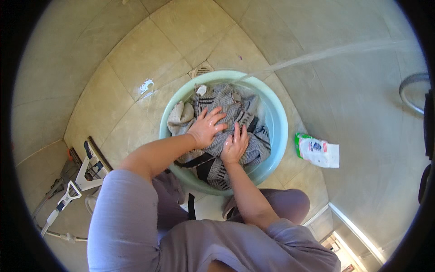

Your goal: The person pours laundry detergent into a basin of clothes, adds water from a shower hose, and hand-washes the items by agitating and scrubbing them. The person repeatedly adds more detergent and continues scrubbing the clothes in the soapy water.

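A round light-blue plastic basin stands on the tiled floor before me and holds a wet grey patterned garment with black bands. My left hand presses on the middle of the cloth, its fingers spread. Just right of it, my right hand rests on the same cloth with fingers partly bent; no fold is plainly gripped. Water lies along the basin's right inner side. A stream of water falls into the basin from the upper right.
A white and green plastic packet lies right of the basin, by the wall. A floor drain is just beyond the rim. At the left lean a white-framed squeegee or mop head and other cleaning tools. A hose loop hangs far right.
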Demonstrator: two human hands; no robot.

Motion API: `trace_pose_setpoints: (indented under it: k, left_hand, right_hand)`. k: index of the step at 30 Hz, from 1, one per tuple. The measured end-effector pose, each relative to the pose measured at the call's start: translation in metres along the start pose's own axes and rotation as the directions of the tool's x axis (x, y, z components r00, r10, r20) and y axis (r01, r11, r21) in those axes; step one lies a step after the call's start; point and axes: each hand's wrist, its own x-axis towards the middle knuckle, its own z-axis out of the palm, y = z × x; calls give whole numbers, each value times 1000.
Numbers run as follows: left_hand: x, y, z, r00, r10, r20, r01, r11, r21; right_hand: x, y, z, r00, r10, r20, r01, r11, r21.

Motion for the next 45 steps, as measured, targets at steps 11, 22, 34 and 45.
trace_pose_setpoints:
  k: [11, 22, 34, 45]
  left_hand:
    - [105, -14, 40, 999, -31, 38, 25, 987, 159]
    - [183, -13, 23, 817, -545, 189, 550, 835, 33]
    - [12, 11, -29, 984, 34, 176, -38, 999, 20]
    - [54, 7, 18, 992, 43, 115, -62, 983, 173]
  right_hand:
    - [60, 116, 54, 883, 439, 165, -428, 899, -98]
    - [144, 103, 5, 824, 305, 477, -555, 603, 573]
    - [10, -46, -68, 1000, -16, 25, 16, 1000, 6]
    - [38, 38, 14, 976, 175, 129, -177, 984, 9]
